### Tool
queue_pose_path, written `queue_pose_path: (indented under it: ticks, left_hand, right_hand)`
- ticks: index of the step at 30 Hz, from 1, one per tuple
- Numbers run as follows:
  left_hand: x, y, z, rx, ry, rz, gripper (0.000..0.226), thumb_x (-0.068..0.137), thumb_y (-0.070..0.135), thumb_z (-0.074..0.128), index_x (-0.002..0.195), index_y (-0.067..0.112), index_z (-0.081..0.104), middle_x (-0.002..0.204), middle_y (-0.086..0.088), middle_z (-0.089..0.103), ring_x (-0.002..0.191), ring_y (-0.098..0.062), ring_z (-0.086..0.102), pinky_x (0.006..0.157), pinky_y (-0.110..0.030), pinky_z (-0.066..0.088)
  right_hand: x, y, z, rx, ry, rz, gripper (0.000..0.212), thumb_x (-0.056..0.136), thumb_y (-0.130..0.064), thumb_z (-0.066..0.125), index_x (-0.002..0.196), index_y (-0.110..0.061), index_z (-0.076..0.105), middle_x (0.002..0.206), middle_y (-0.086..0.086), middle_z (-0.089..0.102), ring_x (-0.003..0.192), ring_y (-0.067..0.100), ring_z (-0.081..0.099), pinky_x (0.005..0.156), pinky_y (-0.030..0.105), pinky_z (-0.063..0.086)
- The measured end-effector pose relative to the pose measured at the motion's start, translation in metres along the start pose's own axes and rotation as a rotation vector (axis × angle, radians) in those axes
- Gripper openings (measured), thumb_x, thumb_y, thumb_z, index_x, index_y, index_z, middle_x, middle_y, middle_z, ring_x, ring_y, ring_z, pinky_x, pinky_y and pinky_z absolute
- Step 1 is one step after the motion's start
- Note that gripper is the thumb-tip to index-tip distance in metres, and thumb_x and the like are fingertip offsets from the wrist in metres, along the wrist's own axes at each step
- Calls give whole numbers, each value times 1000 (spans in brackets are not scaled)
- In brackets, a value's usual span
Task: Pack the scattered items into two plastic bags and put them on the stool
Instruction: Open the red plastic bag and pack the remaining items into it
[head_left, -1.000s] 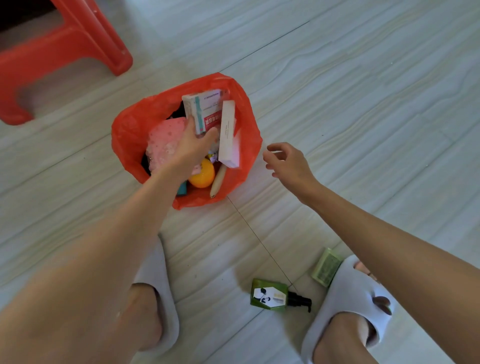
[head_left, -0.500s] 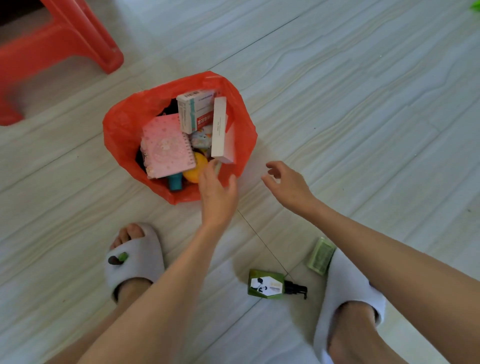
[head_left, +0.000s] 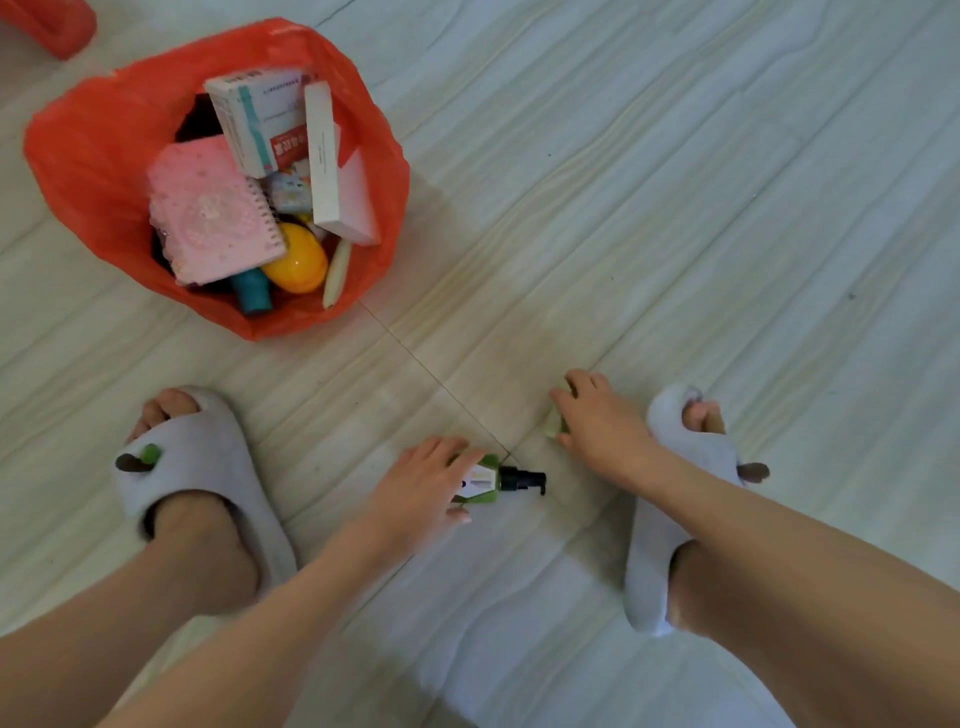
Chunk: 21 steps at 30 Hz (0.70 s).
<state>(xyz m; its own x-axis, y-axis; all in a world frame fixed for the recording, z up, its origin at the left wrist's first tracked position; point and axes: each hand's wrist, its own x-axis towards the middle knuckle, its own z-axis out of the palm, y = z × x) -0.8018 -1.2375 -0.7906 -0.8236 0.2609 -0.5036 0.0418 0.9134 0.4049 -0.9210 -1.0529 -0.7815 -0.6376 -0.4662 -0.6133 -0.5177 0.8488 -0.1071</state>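
Lying on the floor between two grey slippers, a green pump bottle under the left hand, fingers curled over its body. Covering a small green packet, the right hand, grip not clear. Standing open well apart, the red plastic bag, holding a pink notebook and white boxes.

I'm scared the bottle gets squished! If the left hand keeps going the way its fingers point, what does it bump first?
The left hand already lies over the green pump bottle, so that's first. It looks like contact, though depth is unclear.
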Motion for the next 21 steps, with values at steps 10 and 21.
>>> queue_pose_path:
  ticks: [10,21]
  left_hand:
    - [15,3,5,168,-13,-84,56,84,32,57,133,16,36,128,-2,40,116,-21,40,94,-30,32]
    - [17,-29,-29,-293,180,-238,55,79,33,61,128,14,44,116,-1,46,102,-15,46,84,-25,43]
  right_hand:
    - [18,-2,-11,-42,-162,133,56,80,-38,67,121,-6,47,125,11,40,118,29,36,87,36,42]
    - [42,-19,-43,54,-219,102,51,82,-50,60,108,-6,58,102,9,60,95,24,54,69,30,42]
